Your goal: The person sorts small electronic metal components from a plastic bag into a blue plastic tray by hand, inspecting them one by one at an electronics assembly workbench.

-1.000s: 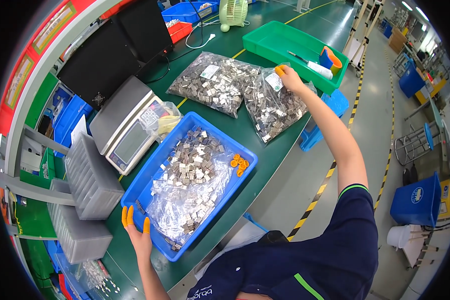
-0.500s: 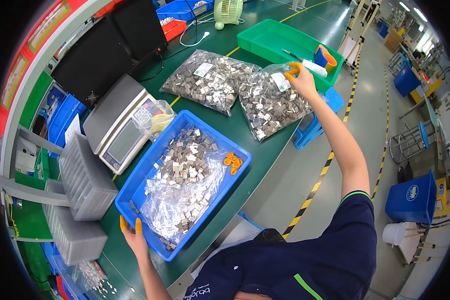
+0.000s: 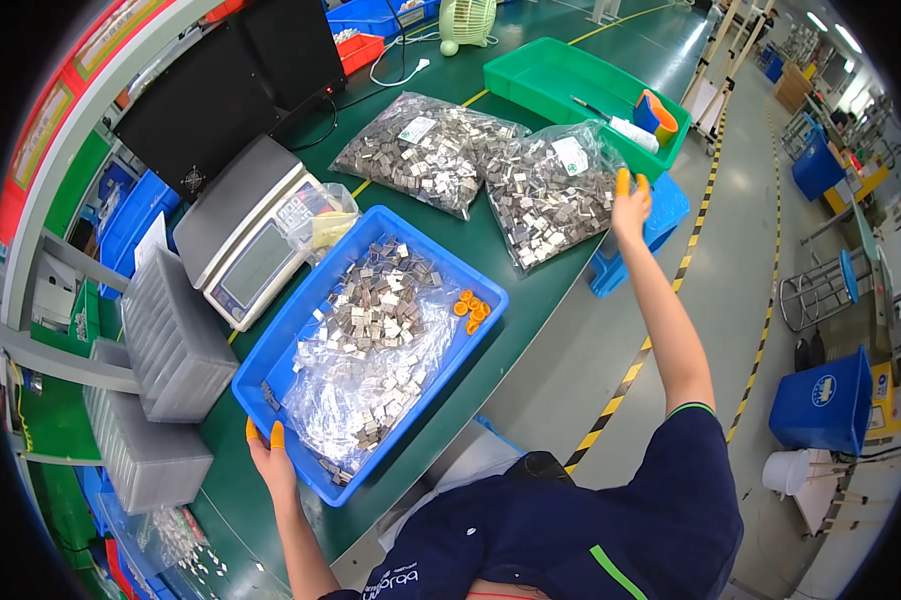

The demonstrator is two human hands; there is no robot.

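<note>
Hands at blue tray (image 3: 448, 368) and clear parts bag (image 3: 548, 208).
Left hand (image 3: 272, 464), lower left: fingers spread; right hand (image 3: 629, 210), upper right: fingertips parted, bag contact undeterminable.

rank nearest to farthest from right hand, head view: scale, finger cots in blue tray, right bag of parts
1. Right bag of parts: beside the right hand
2. Finger cots: inside the blue tray
3. Scale: left, beyond the tray

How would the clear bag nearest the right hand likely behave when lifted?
The clear bag would probably sag: its wrinkled film looks thin. It may be heavy for its size, packed with small metallic-looking pieces, which might shift, as they lie jumbled.
</note>
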